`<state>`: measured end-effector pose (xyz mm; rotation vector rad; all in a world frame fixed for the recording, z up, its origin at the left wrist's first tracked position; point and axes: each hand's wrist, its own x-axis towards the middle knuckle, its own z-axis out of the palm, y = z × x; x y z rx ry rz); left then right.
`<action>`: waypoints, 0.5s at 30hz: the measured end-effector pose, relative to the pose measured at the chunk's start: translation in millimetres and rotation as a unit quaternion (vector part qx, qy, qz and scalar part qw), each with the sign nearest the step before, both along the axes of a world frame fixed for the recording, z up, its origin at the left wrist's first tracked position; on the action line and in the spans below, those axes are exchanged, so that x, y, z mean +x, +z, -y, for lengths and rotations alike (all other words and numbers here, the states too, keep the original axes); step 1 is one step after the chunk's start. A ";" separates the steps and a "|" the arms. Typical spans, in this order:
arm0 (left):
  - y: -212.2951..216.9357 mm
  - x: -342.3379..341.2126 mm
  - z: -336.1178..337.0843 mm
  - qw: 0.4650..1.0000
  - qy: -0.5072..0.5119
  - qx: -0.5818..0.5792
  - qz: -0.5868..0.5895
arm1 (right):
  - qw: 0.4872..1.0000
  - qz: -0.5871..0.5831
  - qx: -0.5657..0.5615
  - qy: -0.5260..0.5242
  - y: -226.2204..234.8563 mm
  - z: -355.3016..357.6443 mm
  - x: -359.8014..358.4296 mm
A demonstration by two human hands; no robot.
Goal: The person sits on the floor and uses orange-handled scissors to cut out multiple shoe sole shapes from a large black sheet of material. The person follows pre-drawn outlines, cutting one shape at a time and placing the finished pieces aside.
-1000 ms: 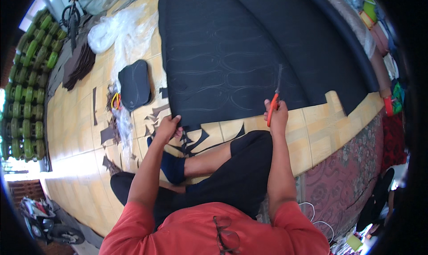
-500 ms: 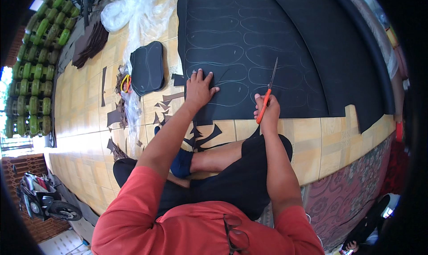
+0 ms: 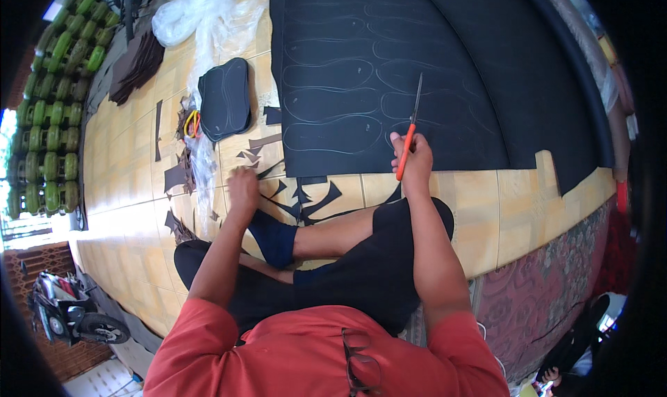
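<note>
My right hand [image 3: 417, 162] is closed around orange-handled scissors [image 3: 410, 143], their blades together and pointing away over the black sheet [image 3: 333, 162]. Pale shoe-sole outlines are drawn in rows across that sheet. At the left, off the sheet's near corner, my left hand [image 3: 242, 191] is low over the floor with its fingers curled. A thin dark scrap [image 3: 273, 170] lies against its fingertips; whether they grip it is hidden. Beyond that hand sits a stack of black sole-shaped pieces [image 3: 225, 100].
Black offcuts [image 3: 325, 201] lie between the sheet and my crossed legs. Yellow-handled scissors [image 3: 192, 124] rest among brown scraps and clear plastic [image 3: 208, 22]. Brown sheets [image 3: 137, 67] are piled far left. Green gas cylinders [image 3: 52, 126] line the left side; a patterned rug [image 3: 528, 300] lies at right.
My left hand has left the sheet, moving left and nearer to the scraps, and its spread fingers have curled. The right hand still holds the scissors, slightly shifted. The whole view has shifted a little.
</note>
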<state>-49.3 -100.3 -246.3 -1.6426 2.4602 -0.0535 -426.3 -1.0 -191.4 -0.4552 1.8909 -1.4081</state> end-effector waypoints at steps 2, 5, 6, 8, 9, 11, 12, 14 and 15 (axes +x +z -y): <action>40.5 -23.4 -20.7 0.996 0.052 -0.070 -0.036 | 0.998 -0.063 0.010 0.002 -17.4 -4.6 -10.2; 55.2 -52.1 -39.3 0.981 0.018 -0.063 -0.183 | 0.998 -0.062 0.002 -0.022 -11.4 -5.3 -9.5; 50.0 -64.7 -50.2 0.962 0.005 0.005 -0.274 | 0.999 -0.022 -0.008 -0.036 -9.1 -8.2 -9.2; 28.7 -92.7 -68.7 0.777 0.175 0.395 -0.457 | 0.996 0.059 -0.043 -0.055 1.3 -8.5 -5.2; 24.2 -114.1 -77.0 0.601 0.264 0.527 -0.540 | 0.994 0.084 -0.049 -0.057 6.0 -8.9 -6.4; 11.4 -149.1 -89.5 0.290 0.337 0.647 -0.619 | 0.987 0.140 -0.058 -0.058 10.4 -11.4 -4.7; -3.6 -163.7 -94.7 0.226 0.338 0.625 -0.666 | 0.984 0.146 -0.080 -0.060 8.2 -11.2 -3.1; -2.5 -199.0 -100.1 0.193 0.387 0.539 -0.723 | 0.984 0.154 -0.068 -0.061 12.3 -15.2 -2.4; 1.8 -209.8 -101.1 0.191 0.406 0.500 -0.741 | 0.984 0.159 -0.061 -0.060 13.8 -15.3 -2.2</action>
